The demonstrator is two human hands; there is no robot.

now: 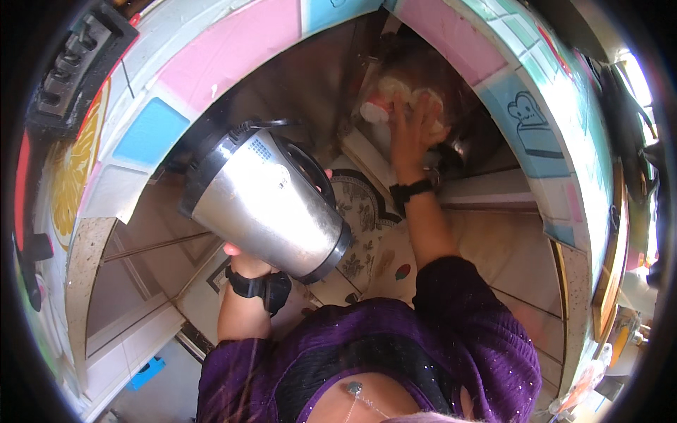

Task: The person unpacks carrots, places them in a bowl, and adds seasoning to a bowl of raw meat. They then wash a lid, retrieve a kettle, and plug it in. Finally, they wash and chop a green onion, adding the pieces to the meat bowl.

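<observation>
My left hand [232, 249] holds a steel appliance jug [272, 203] with a black base, black rim and black handle, tilted on its side in front of my chest. Most of that hand is hidden behind the jug; only fingertips show at its edges. My right hand [415, 124] reaches into a dark corner cabinet, its fingers spread on a white and red bundle [389, 100] that looks like plastic bags. Whether the fingers grip the bundle or only rest on it cannot be told. Close by that hand is a dark, shiny rounded object [454, 150].
A counter covered in pink and blue patterned film [232, 53] curves around the cabinet opening. A black metal grate [74, 69] lies at the upper left, a wooden board [611, 264] at the right. Below are patterned floor tiles [359, 211] and a blue object [145, 373].
</observation>
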